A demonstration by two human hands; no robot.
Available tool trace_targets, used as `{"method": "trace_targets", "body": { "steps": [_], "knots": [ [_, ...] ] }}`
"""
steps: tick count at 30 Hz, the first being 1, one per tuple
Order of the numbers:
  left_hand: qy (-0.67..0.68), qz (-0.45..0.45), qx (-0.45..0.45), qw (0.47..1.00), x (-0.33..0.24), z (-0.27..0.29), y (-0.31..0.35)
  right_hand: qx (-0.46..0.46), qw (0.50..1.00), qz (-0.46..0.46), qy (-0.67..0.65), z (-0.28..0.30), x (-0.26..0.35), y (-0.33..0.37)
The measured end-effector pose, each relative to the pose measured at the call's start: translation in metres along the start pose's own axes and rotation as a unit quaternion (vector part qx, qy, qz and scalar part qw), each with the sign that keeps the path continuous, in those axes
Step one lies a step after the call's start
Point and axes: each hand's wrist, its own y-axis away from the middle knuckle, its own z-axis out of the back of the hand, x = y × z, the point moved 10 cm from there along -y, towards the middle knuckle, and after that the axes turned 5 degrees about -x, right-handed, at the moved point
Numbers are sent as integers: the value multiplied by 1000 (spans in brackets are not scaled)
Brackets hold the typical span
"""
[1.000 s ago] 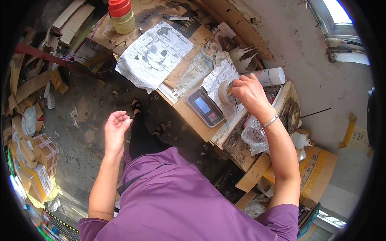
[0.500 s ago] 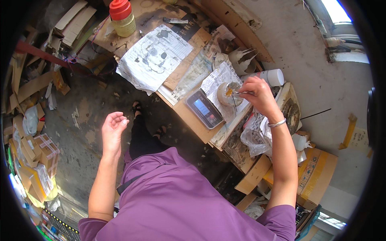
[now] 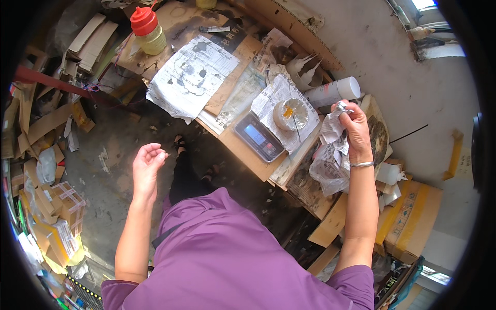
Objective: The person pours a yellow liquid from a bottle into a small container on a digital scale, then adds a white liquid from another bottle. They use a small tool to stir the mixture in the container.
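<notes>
My right hand [image 3: 355,126] is raised at the worktable's right side, fingers pinched on a crumpled piece of whitish-grey paper [image 3: 331,128]. Part of the paper hangs down beside a clear plastic bag [image 3: 327,174]. To the left of that hand, a round translucent cup [image 3: 283,120] holds something orange-yellow, and a thin dark stick [image 3: 296,125] leans in it. The cup rests on paper over a digital scale [image 3: 257,135] with a lit display. My left hand [image 3: 146,166] hangs over the floor, its fingers loosely curled and nothing in them.
A stained paper sheet [image 3: 193,76] and a red-capped bottle [image 3: 149,32] are farther back on the table. Behind the cup lie a white cylinder bottle [image 3: 335,92] and pointed white nozzle bottles [image 3: 304,70]. Cardboard boxes [image 3: 408,219] stand at the lower right; cardboard scraps [image 3: 46,124] lie left.
My right hand has left the cup and moved right, and now grips crumpled paper. The thin tool it held over the cup is no longer seen in it. My left hand has barely moved.
</notes>
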Motion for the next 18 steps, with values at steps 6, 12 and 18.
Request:
{"method": "trace_targets", "body": {
  "steps": [6,12,18],
  "knots": [
    [-1,9,9,1000,5,-2,2,-12,1000,18,15,11,1,8],
    [-7,6,24,1000,8,-8,4,-7,1000,11,29,7,5,11],
    [-21,10,22,999,16,-4,1,79,888,44,451,-45,22,3]
  ]
}}
